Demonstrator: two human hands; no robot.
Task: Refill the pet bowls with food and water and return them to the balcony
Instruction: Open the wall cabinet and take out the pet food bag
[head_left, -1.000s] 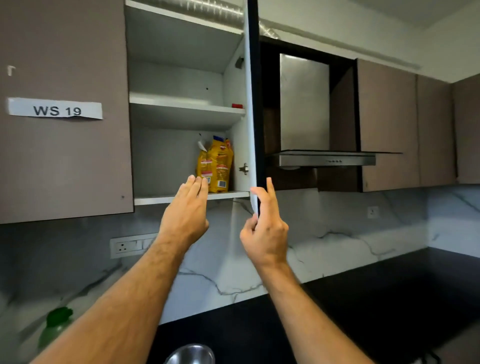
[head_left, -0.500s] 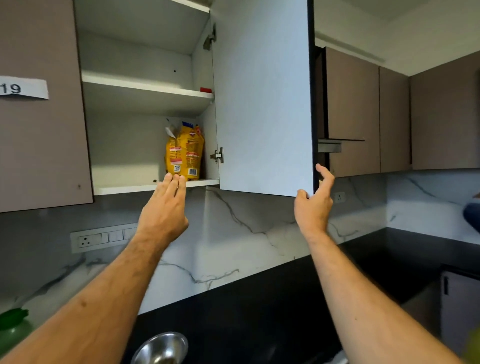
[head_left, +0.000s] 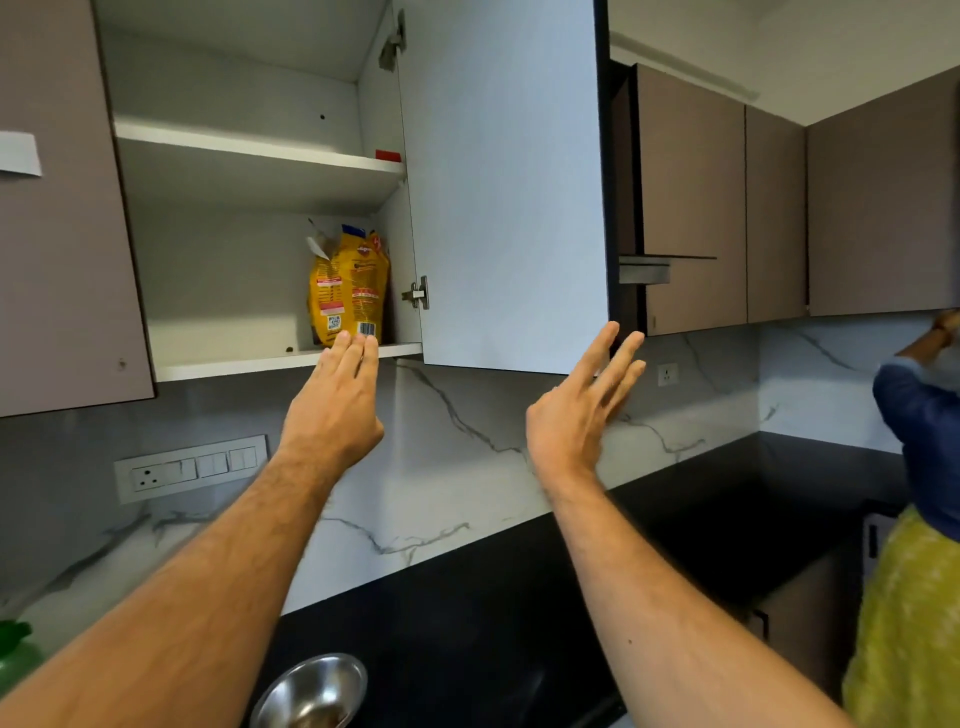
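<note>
A yellow pet food bag (head_left: 349, 288) stands upright on the lower shelf of the wall cupboard, against its right side. The cupboard door (head_left: 504, 187) is swung wide. My left hand (head_left: 335, 402) is raised with fingers straight, its fingertips at the shelf edge just below the bag. My right hand (head_left: 579, 415) hovers with spread fingers just below the door's lower outer corner, holding nothing. A steel pet bowl (head_left: 311, 693) sits on the black counter below, between my forearms.
A person in a blue and yellow-green garment (head_left: 914, 519) stands at the right edge by the counter corner. A switch panel (head_left: 189, 467) is on the marble backsplash. A green bottle top (head_left: 13, 654) shows at the far left. Closed brown cupboards (head_left: 779, 208) line the right wall.
The door has swung from edge-on to wide. My right hand has let go of its edge and dropped slightly with fingers spread. My left hand's fingertips have risen to the bag's base.
</note>
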